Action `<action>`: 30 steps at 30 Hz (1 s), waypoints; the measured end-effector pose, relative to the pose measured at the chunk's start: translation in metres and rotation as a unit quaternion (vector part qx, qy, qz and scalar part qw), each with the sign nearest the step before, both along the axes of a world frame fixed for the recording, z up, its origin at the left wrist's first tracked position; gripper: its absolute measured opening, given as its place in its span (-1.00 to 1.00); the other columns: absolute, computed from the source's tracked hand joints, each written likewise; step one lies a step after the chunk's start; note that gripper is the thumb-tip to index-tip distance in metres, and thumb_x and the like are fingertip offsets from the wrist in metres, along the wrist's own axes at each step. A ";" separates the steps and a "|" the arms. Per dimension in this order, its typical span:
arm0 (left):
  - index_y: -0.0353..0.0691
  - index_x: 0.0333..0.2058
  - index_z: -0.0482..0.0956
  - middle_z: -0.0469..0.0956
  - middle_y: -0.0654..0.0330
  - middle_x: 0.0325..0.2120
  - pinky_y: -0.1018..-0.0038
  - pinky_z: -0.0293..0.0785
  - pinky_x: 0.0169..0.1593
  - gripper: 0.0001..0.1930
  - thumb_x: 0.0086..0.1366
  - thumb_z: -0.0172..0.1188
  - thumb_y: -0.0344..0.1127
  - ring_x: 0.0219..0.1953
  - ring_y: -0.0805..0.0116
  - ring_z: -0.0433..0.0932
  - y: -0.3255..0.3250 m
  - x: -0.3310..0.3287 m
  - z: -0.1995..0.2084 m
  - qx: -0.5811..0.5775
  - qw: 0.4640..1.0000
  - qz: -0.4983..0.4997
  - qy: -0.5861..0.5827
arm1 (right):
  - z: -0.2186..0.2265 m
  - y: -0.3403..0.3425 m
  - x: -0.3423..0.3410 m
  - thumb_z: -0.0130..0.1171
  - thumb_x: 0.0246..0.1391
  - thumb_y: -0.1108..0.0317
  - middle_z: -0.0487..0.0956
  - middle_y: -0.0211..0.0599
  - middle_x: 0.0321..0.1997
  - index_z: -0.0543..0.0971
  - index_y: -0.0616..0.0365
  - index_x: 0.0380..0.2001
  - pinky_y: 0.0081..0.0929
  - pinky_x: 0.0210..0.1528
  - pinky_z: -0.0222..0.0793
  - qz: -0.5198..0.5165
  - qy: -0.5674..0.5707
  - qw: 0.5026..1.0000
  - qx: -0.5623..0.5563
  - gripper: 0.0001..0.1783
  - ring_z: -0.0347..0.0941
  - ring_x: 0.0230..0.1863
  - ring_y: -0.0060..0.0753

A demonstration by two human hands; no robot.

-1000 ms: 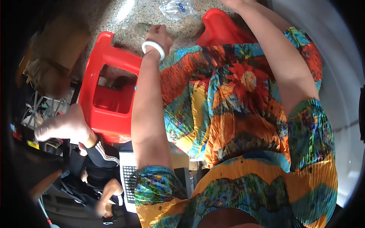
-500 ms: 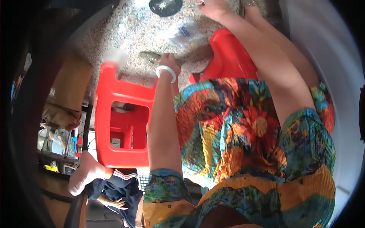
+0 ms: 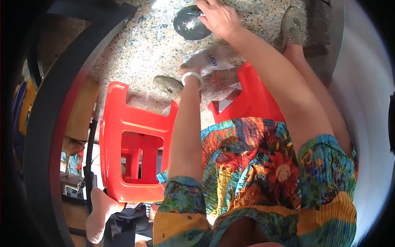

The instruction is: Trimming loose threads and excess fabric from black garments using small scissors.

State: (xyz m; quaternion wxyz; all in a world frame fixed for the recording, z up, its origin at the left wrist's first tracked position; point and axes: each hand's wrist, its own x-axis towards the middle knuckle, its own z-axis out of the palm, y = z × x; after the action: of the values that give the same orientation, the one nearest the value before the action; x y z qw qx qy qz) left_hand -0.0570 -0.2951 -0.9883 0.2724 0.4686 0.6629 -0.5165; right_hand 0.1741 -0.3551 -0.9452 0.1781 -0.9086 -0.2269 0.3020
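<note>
Your right hand (image 3: 218, 18) has just reached out to the dark round bowl (image 3: 190, 25) on the speckled stone floor, fingers curled over its rim, while your left hand (image 3: 190, 73) (fingers hidden, grip unclear) now meets the clear plastic bag (image 3: 212, 61) just below the bowl, so the two are coming together

The floor (image 3: 144, 45) is speckled polished stone, glossy where light falls. The dark bowl (image 3: 190, 25) looks smooth and shiny. The bag (image 3: 210, 59) is thin, clear, crinkled plastic. Both stools (image 3: 135, 123) are glossy red moulded plastic. The shoes (image 3: 294, 24) look woven and rough. The bracelet (image 3: 192, 76) is smooth and white. The dress (image 3: 255, 164) is pleated printed cloth.
</note>
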 end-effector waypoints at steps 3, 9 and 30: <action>-0.29 -0.05 0.11 0.36 0.01 -0.14 0.41 0.25 -0.03 -0.19 -0.23 0.32 -0.05 -0.12 0.16 0.38 -0.016 0.016 0.017 0.128 0.991 0.032 0.004 | -0.003 -0.005 -0.001 -0.02 -0.13 0.29 0.34 -0.19 -0.27 0.30 -0.01 -0.21 -0.24 -0.31 0.35 0.043 0.052 0.997 -0.042 -0.68 0.44 -0.34 -0.18; -0.39 -0.09 0.06 0.35 -0.14 -0.19 0.37 0.30 -0.05 -0.10 -0.37 0.36 -0.07 -0.12 0.05 0.39 -0.007 -0.010 0.019 0.172 0.980 0.048 -0.086 | 0.002 0.005 -0.004 0.07 -0.13 0.30 0.43 -0.17 -0.26 0.40 0.06 -0.31 -0.30 -0.26 0.35 0.002 0.036 0.999 -0.014 -0.75 0.43 -0.30 -0.16; -0.28 -0.41 0.33 0.43 0.21 -0.61 0.57 0.42 -0.58 -0.93 0.11 -0.02 -0.43 -0.60 0.49 0.42 0.059 0.147 0.058 0.127 0.792 0.134 -0.582 | 0.043 -0.067 0.138 0.25 -0.22 0.22 0.50 -0.46 -0.36 0.47 0.12 -0.24 -0.69 -0.47 0.23 -0.308 0.354 0.871 0.141 -0.59 0.34 -0.42 -0.67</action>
State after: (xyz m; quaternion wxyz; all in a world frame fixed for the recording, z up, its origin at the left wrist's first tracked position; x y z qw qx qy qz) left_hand 0.0897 -0.2356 -0.9306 0.6113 0.6172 0.4951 -0.0153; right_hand 0.3123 -0.4219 -0.9022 0.4568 -0.7297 0.1030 0.4983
